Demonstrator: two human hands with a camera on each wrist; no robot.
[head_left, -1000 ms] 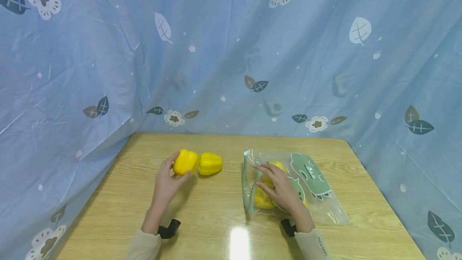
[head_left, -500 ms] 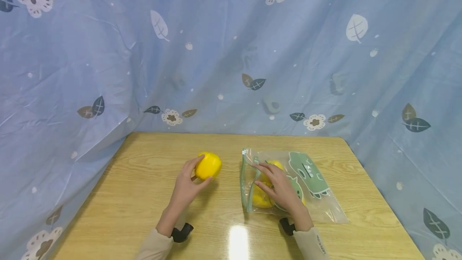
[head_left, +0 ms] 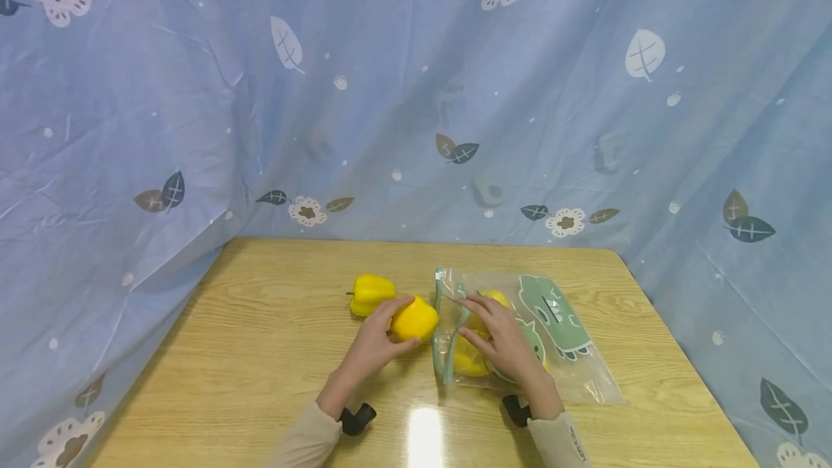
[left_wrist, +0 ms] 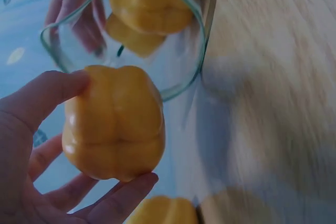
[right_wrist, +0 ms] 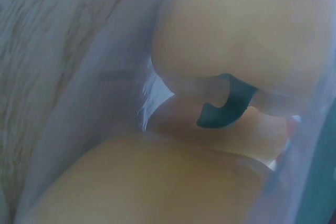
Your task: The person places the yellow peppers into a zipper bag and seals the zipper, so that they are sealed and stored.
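Observation:
A yellow bell pepper [head_left: 416, 320] is gripped between the thumb and fingers of my left hand [head_left: 370, 345], right at the mouth of a clear zip bag [head_left: 601, 381] with green cartoon prints. The left wrist view has this pepper [left_wrist: 115, 124] in front of the bag's gaping green rim [left_wrist: 202, 40]. My right hand [head_left: 510, 338] holds the bag's upper edge, thumb and fingers spread along it. Inside the bag lie several yellow peppers [head_left: 469, 358]; close up, the right wrist view has one pepper [right_wrist: 247, 24] behind the plastic, with a green stem [right_wrist: 231, 106].
Another yellow bell pepper [head_left: 372, 295] lies on its side on the wooden table [head_left: 260, 381], just behind my left hand. A blue patterned curtain [head_left: 390, 92] borders the table at the back and sides. Black straps [head_left: 357, 419] sit at both wrists.
My left hand has carried its pepper rightward, past the other pepper, to the bag's mouth. The pepper on the table is visible again. My right hand stays at the bag.

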